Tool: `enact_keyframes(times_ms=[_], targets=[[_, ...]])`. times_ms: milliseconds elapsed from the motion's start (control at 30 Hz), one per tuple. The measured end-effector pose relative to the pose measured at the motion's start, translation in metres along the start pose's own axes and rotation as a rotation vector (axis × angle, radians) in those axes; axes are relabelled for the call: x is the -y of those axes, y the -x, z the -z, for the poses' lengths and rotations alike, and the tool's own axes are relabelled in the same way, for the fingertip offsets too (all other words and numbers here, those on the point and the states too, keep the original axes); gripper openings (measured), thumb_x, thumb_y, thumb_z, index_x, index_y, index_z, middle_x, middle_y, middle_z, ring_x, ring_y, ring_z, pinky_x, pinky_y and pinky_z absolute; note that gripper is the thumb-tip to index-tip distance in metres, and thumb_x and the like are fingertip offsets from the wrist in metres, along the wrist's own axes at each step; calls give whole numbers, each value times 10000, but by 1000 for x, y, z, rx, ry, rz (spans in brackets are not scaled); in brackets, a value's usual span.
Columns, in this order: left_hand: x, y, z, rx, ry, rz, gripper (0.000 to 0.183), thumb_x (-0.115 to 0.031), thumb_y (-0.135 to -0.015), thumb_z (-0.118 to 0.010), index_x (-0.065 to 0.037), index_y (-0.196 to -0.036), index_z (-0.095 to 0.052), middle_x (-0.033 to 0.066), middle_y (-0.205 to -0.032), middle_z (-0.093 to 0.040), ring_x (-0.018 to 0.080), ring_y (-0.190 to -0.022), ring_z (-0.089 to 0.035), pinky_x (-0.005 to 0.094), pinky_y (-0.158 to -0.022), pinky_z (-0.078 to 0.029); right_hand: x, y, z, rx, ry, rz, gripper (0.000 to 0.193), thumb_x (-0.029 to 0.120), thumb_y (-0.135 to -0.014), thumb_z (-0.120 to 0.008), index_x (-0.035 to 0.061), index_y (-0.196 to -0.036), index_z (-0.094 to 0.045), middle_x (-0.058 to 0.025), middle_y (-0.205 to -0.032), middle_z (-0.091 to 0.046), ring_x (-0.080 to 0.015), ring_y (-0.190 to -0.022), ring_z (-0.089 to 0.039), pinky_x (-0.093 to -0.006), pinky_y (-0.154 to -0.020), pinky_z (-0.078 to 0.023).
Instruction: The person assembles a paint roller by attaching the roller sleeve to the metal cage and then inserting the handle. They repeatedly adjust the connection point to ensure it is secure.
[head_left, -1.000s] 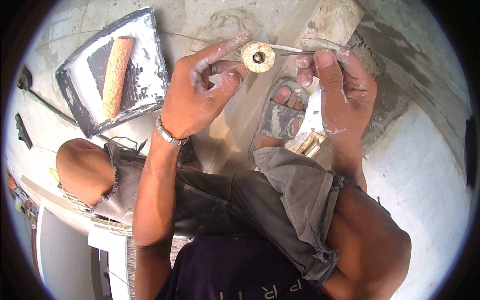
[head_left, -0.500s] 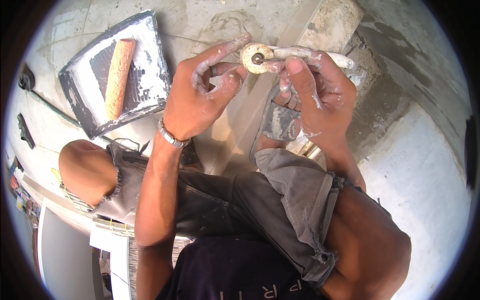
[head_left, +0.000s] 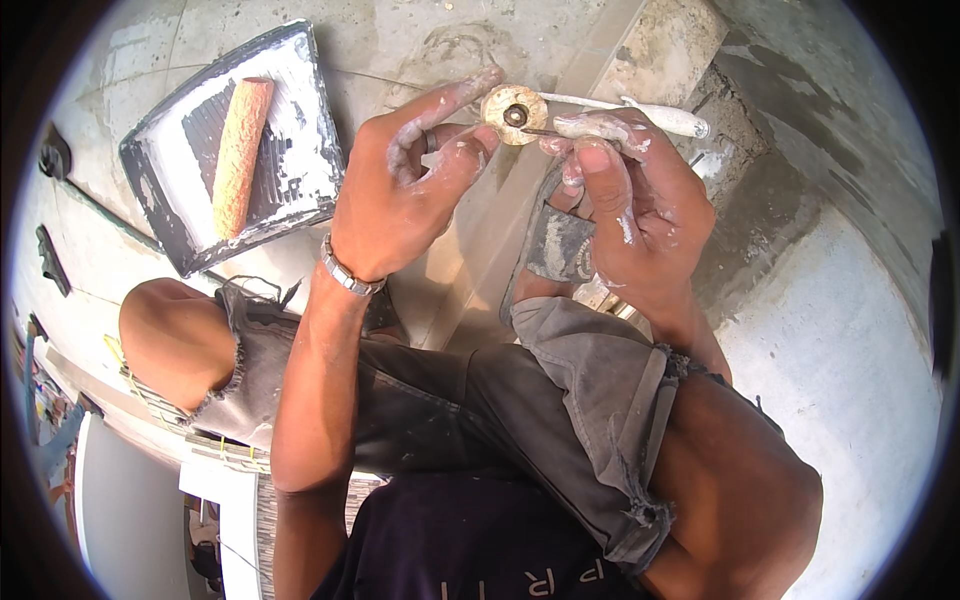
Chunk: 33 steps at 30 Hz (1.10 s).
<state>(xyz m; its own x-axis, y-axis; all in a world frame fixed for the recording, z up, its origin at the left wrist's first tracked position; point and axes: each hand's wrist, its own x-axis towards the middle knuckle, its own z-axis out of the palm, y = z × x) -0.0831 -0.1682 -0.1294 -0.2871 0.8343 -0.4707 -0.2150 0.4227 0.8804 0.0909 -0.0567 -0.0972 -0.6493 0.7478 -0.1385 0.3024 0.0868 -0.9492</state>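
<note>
My left hand [head_left: 415,180], smeared with white paint, grips the round end cap [head_left: 515,115] of a paint roller frame between thumb and index finger. A dark nut or rod end shows in the cap's centre hole. The frame's white-coated rod and handle [head_left: 680,122] run right, behind my right hand. My right hand [head_left: 640,190] is closed in a pinch on a thin dark metal pin [head_left: 540,132], whose tip is close to the centre hole; its exact kind is unclear. An orange-tan roller sleeve [head_left: 242,155] lies in a black paint tray [head_left: 150,205] with white paint, left of my hands.
My knees and dark torn trousers [head_left: 420,400] are below my hands, with a sandalled foot [head_left: 560,240] between them and the floor. A rough concrete ledge [head_left: 670,45] rises at upper right. A dark pole or hose [head_left: 110,218] lies left of the tray.
The thin pin's tip has drawn back from the cap's centre toward its right rim, and my right hand has shifted slightly downward. A bluish shape now shows at the far left.
</note>
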Motion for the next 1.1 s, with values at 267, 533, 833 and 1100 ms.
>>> enact_keyframes(times_ms=[267,533,833,1100], targets=[[4,-1,-3,-22,-65,-4,429,-43,-997,-584,10,-1419,-642,39,-1211,-734,40,-940,-612,187,-738,-493,-5,-1,-4,-36,26,-9,183,-24,-944,-750,-57,-1094,-652,-161,-944,-724,-233,-771,-697,-313,-669,-544],[-4,-1,-13,-99,27,-47,391,-121,-979,-716,57,-1325,-674,74,-989,-753,101,-890,-697,245,-724,-543,1,-7,0,40,82,82,160,17,-960,-747,-50,-1088,-679,-166,-946,-721,-248,-791,-690,-324,-701,-541],[-11,1,-15,-72,-26,-3,393,-119,-968,-717,57,-1316,-674,101,-1016,-764,134,-939,-734,267,-760,-570,-3,-6,1,22,71,151,144,9,-964,-728,-51,-1085,-679,-163,-917,-704,-274,-771,-668,-337,-673,-525],[2,2,-13,-31,-26,-84,445,-11,-937,-622,55,-1378,-636,95,-1093,-739,124,-950,-691,271,-795,-562,-3,-13,9,151,237,279,124,-1,-1018,-651,-74,-1112,-687,-163,-1026,-726,-151,-745,-690,-255,-591,-548]])
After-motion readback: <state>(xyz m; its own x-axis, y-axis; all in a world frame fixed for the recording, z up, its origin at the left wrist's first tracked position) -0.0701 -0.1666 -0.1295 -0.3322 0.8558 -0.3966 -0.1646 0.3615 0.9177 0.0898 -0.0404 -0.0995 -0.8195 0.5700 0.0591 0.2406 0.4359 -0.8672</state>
